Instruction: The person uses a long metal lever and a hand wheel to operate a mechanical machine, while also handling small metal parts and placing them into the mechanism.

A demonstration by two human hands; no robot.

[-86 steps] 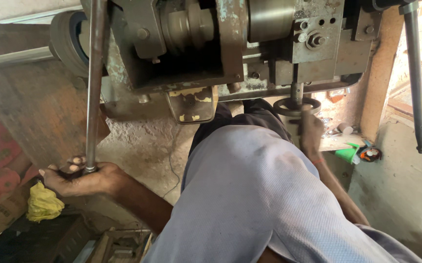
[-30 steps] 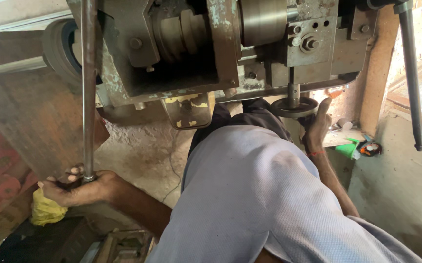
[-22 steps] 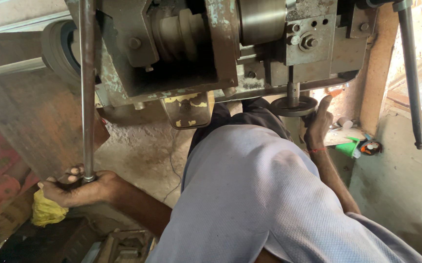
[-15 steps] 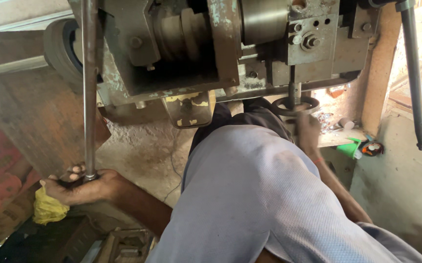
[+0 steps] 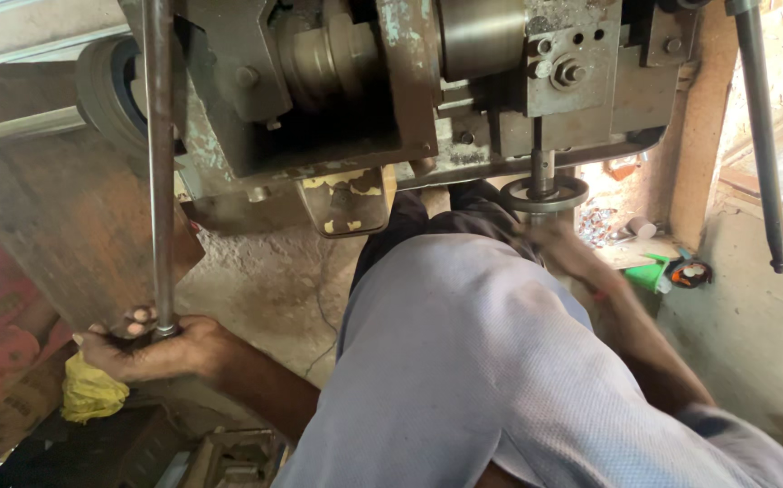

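Note:
My left hand [image 5: 152, 348] is closed around the bottom end of a long upright steel rod [image 5: 158, 163], low on the left. The rod runs up past the front of a worn grey machine [image 5: 337, 81]. On the right, my right hand [image 5: 561, 248] is blurred just below a small round handwheel [image 5: 545, 193] that hangs on a short shaft under the machine. Whether its fingers grip the wheel is unclear. My body in a pale shirt [image 5: 464, 361] fills the middle and hides much of both arms.
A yellow cloth [image 5: 89, 393] lies under my left hand beside dark metal parts. A rusty steel plate [image 5: 39, 226] leans at the left. A long lever [image 5: 760, 136] hangs at the right. A green object [image 5: 649, 271] and a small orange-black item [image 5: 691, 271] lie by the wall.
My right hand has dropped from the handwheel's side to just beneath it and is blurred with motion. My left hand has stayed on the rod's lower end.

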